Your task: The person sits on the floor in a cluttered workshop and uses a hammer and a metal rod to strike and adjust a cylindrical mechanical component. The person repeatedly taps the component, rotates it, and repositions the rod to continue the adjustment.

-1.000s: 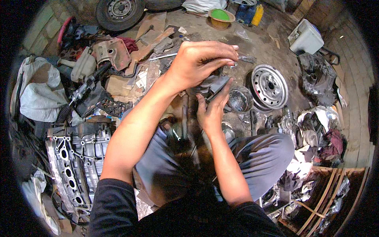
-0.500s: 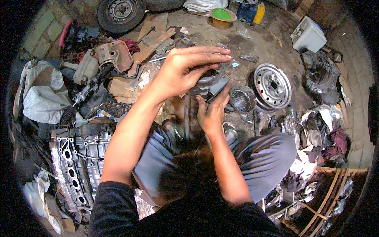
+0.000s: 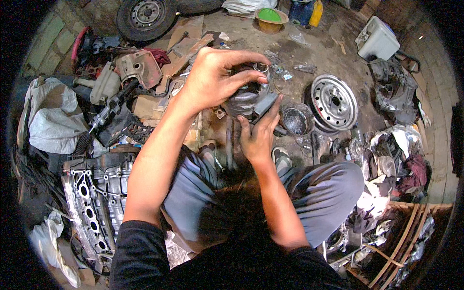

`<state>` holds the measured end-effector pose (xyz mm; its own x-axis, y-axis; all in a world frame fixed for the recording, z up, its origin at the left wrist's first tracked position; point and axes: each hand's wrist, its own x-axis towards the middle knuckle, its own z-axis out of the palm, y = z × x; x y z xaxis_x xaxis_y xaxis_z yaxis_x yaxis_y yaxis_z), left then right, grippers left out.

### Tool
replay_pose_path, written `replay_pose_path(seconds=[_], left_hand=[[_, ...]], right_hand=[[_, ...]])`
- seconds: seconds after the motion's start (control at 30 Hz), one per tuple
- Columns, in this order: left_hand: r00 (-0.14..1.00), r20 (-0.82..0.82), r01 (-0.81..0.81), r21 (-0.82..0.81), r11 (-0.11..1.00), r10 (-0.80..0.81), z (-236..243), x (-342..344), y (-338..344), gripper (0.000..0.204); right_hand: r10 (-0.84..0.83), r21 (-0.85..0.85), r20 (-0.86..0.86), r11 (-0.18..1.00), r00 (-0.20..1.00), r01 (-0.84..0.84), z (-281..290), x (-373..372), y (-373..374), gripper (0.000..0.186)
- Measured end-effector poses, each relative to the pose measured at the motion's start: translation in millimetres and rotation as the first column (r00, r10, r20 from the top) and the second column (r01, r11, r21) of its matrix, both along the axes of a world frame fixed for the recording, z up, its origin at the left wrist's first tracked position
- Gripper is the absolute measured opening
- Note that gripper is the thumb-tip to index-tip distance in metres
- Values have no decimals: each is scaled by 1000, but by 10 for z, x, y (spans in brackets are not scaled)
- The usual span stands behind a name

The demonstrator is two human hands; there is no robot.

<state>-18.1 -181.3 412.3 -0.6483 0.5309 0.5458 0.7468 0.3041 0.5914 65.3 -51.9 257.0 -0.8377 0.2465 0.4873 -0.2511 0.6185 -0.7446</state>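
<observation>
A dark, ribbed, round metal part (image 3: 240, 105) is up in front of me, over the floor between my feet. My left hand (image 3: 217, 79) curls over its top, with thumb and forefinger about a small silvery cylindrical end (image 3: 261, 69). Below and to the right, my right hand (image 3: 259, 137) is closed on the lower side, its thumb up and its fingers behind a flat grey piece (image 3: 265, 104). That grey piece lies along the side of the ribbed part; I cannot tell if they are joined. My left hand hides some of the top.
A bare steel wheel (image 3: 333, 102) and a dark round pan (image 3: 296, 121) are on the floor to the right. At the left lies an engine cylinder head (image 3: 87, 208). A tyre (image 3: 146, 19), a basin (image 3: 271, 24) and a white container (image 3: 378, 41) stand farther off.
My left hand has moved slightly left and down, and its fingers have curled from nearly straight to bent round the silvery end, which now shows. My right hand has hardly moved.
</observation>
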Motion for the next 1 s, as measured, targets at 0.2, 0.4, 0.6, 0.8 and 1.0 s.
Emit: replay_pose_path(seconds=[0.2,0.4,0.6,0.8,1.0], left_hand=[[999,-32,25,0,1000,-25,-20,-1,33,30],[966,142,193,163,968,-216,-84,-45,69,32],[957,249,114,153,982,-150,-97,-77,19,29],[968,149,168,215,962,-202,-160,-102,91,31],[866,344,259,314,913,-364,-137,-124,42,32]], right_hand=[[27,-12,17,1000,999,-27,26,7,3,105],[42,7,44,999,998,-42,39,-13,26,106],[18,-25,20,1000,1000,-17,41,-3,-2,104],[34,-11,26,999,999,-34,44,-12,8,103],[50,-2,55,999,997,-50,57,-3,35,105]])
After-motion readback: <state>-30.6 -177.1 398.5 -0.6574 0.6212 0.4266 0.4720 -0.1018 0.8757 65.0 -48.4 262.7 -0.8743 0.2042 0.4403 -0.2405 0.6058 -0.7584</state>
